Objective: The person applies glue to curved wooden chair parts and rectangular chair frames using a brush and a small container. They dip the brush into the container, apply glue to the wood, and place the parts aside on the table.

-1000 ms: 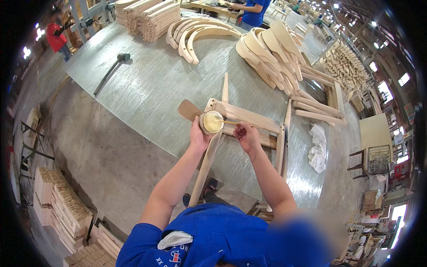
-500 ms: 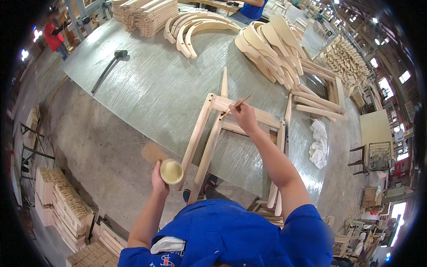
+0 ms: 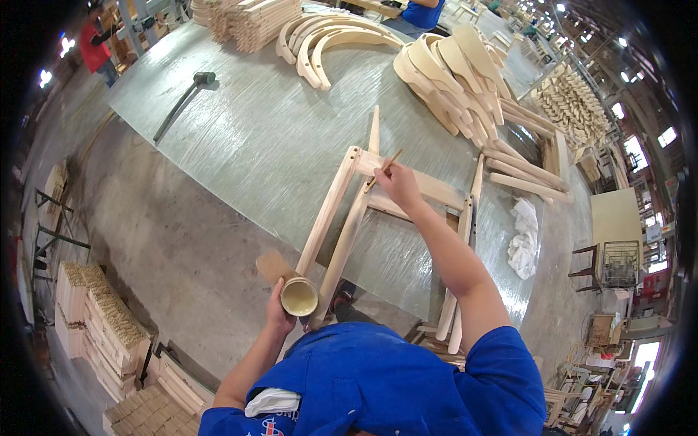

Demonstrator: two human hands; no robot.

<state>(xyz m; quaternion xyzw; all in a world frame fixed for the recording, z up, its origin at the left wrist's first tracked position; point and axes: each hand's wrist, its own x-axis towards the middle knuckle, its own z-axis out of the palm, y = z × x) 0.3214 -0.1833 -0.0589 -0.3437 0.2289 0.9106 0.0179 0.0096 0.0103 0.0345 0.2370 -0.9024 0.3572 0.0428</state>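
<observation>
My left hand (image 3: 277, 309) is closed round a round cup of pale yellow liquid (image 3: 299, 299), held beside the table's near edge. A flat tan piece with a rounded end (image 3: 272, 266) shows just beyond the cup; I cannot tell whether it is joined to it. My right hand (image 3: 398, 186) pinches a thin wooden stick (image 3: 393, 159) upright at a slant. Its lower end is at the top of a leg of the light wooden chair frame (image 3: 331, 196), near the joint with the crosspiece. Dark round holes show at the frame's corners.
Across the grey table (image 3: 247, 138) lie a black mallet (image 3: 185, 102), curved wooden pieces (image 3: 342, 40), stacked chair-back parts (image 3: 454, 80), loose legs (image 3: 527, 167) and a crumpled white cloth (image 3: 523, 240). Wood stacks (image 3: 102, 320) stand at lower left. Two other people are farther off.
My left hand has carried the cup slightly right and nearer to me. The stick in my right hand is now steeper, still at the leg joint. The whole view has shifted a little.
</observation>
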